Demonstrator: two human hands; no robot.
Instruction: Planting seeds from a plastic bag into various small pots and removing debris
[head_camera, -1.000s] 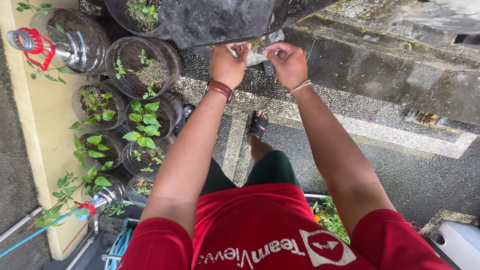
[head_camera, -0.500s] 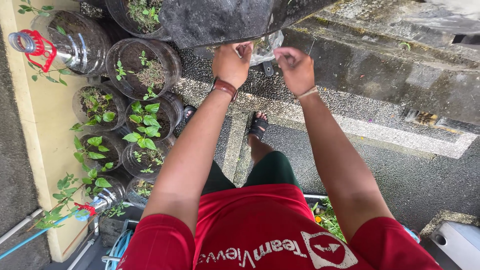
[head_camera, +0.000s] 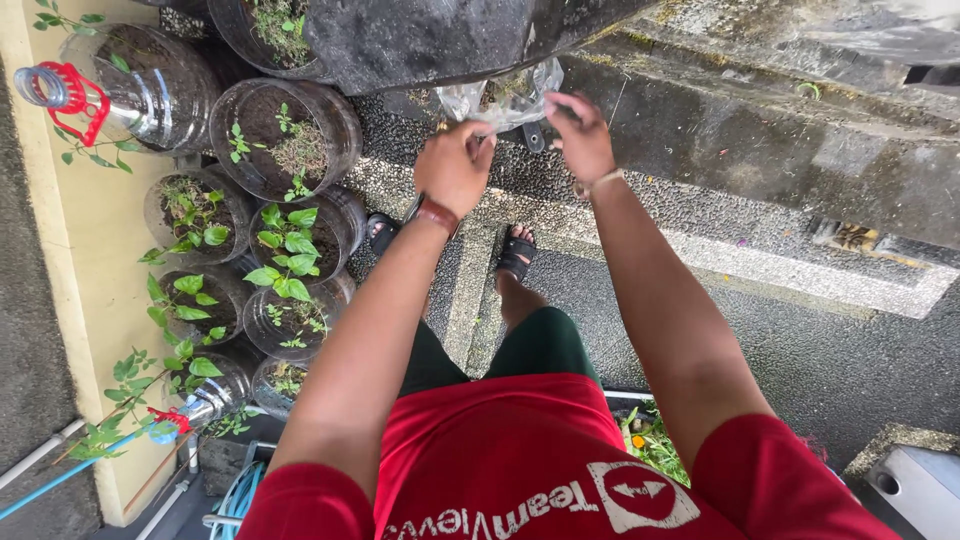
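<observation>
A clear plastic bag (head_camera: 500, 98) with soil and bits of plant inside hangs just under the edge of a big black tub (head_camera: 430, 40). My left hand (head_camera: 455, 165), with a brown strap on the wrist, is closed on the bag's lower left edge. My right hand (head_camera: 578, 135), with a thin band on the wrist, pinches the bag's right edge with its fingertips. Both arms reach forward over my red shirt.
Cut clear plastic bottles (head_camera: 285, 130) filled with soil and green seedlings (head_camera: 285, 255) stand in a row on the left by a yellow wall (head_camera: 85, 260). A whole bottle with a red handle (head_camera: 110, 80) lies at top left. Wet pavement and a concrete ledge (head_camera: 780, 150) lie to the right.
Both hands have come down and toward me, drawing the plastic bag out from under the black tub, so more of the bag shows.
</observation>
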